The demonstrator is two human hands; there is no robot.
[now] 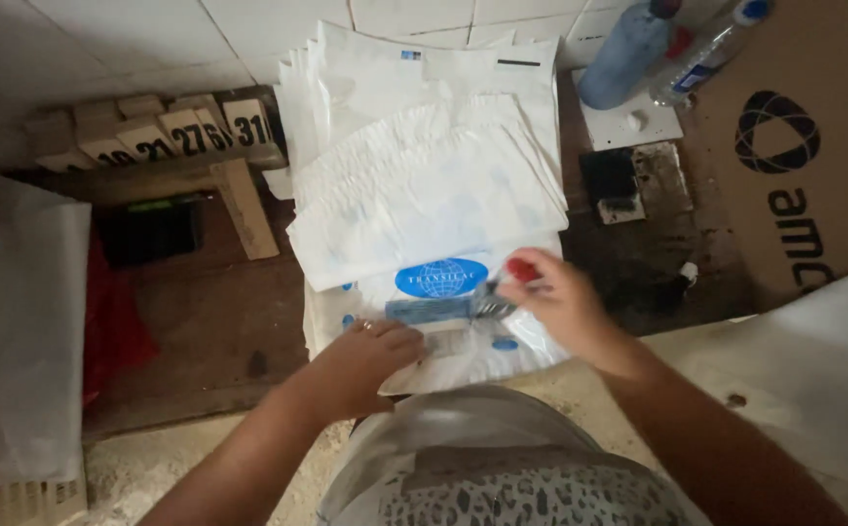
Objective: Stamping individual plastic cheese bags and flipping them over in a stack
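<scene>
**Two hands at a stack of white bags**

The right hand (558,300) is closed on a small tool with a red handle (522,269); its grey metal end (487,302) points left across the top bag. What kind of tool it is cannot be told, as the picture is blurred there. The left hand (363,364) lies flat, fingers spread and gripping nothing, pressing down on the near edge of the same bag, just beside the metal end.

Both hands rest on a stack of white plastic bags (424,209). The uppermost bag under the hands bears a blue oval mark (441,279), and a blue strip (429,310) lies between the two hands. Further bags fan out behind, towards the tiled wall.

The stack sits on a dark, worn wooden table (219,321). To the left stand wooden number blocks (166,127) and a loose wooden stick (244,208). On the right are a blue bottle (626,54), a clear plastic bottle (711,49), and a brown cardboard box (804,136). A clear plastic sheet (19,321) hangs at the far left.
</scene>
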